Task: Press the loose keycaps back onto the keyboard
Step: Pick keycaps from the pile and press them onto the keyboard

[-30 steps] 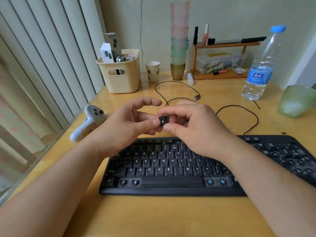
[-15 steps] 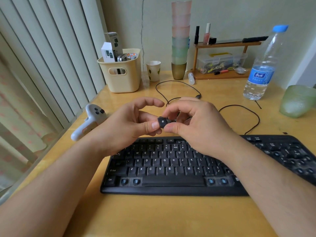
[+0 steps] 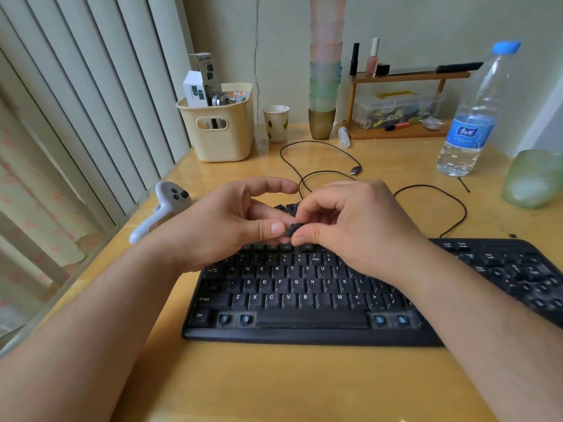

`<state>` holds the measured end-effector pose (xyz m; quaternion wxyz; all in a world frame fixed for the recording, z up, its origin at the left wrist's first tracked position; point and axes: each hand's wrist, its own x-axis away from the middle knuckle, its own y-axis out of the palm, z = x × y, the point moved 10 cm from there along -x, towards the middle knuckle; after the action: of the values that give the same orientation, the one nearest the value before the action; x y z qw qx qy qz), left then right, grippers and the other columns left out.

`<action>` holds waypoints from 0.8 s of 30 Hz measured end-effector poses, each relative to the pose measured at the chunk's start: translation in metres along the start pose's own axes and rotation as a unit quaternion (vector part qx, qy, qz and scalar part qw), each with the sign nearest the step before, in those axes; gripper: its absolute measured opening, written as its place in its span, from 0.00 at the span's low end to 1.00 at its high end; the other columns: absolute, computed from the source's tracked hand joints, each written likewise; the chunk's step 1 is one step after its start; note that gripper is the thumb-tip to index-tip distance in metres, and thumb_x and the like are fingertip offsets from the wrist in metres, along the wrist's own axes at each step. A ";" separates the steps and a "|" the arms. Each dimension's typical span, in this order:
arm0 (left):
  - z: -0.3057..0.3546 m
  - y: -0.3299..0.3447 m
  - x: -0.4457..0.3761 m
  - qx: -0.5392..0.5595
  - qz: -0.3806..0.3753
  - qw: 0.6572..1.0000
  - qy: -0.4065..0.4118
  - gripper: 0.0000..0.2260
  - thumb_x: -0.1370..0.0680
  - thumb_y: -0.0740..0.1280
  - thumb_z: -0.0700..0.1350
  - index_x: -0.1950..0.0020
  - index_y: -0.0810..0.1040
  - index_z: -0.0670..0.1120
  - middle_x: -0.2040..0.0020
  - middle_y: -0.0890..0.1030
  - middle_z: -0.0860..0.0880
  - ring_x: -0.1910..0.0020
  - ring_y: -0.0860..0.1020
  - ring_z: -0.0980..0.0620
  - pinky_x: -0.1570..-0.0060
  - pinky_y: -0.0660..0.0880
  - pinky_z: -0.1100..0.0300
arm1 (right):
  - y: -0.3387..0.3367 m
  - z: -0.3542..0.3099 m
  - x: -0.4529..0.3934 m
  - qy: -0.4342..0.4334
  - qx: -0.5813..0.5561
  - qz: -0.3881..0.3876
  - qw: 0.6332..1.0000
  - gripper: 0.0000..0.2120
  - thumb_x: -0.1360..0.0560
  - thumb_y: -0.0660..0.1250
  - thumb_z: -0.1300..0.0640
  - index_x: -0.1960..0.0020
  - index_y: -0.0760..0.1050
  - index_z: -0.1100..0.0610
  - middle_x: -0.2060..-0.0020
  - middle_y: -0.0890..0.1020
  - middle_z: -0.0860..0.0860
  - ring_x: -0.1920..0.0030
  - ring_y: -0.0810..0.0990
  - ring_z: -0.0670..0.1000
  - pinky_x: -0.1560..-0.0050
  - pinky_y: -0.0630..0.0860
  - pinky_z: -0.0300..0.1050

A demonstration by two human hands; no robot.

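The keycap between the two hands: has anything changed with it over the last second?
The keycap has been turned: a second ago its flat face showed, now it lies tilted, edge on. Both the left hand and the right hand still pinch it above the keyboard, the right hand's fingers curled a little further over. Keyboard, cable and water bottle stayed put.

- Yellow wooden table point(image 3: 304, 385)
- Black keyboard point(image 3: 304, 300) near the front edge
- White controller point(image 3: 161, 208) at left
- Cream basket point(image 3: 222, 132), paper cup point(image 3: 275, 123) and cup stack point(image 3: 324, 71) at back
- Wooden shelf point(image 3: 396, 134)
- Water bottle point(image 3: 475, 117) and green cup point(image 3: 534, 178) at right
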<state>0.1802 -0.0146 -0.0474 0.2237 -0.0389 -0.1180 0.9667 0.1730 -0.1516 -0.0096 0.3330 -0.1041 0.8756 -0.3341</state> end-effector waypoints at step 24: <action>-0.011 -0.005 -0.004 0.179 0.021 0.983 -0.022 0.24 0.25 0.69 0.39 0.28 0.74 0.45 0.57 0.87 0.41 0.58 0.85 0.49 0.54 0.82 0.58 | -0.009 -0.014 0.001 -0.055 -0.016 0.042 0.997 0.14 0.31 0.81 0.57 0.45 0.86 0.50 0.58 0.83 0.45 0.57 0.81 0.47 0.57 0.77 0.34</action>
<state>0.1871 -0.0097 -0.0571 0.2044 0.0208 0.0528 0.9772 0.1625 -0.1517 0.0030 0.3927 -0.0908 0.8649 -0.2992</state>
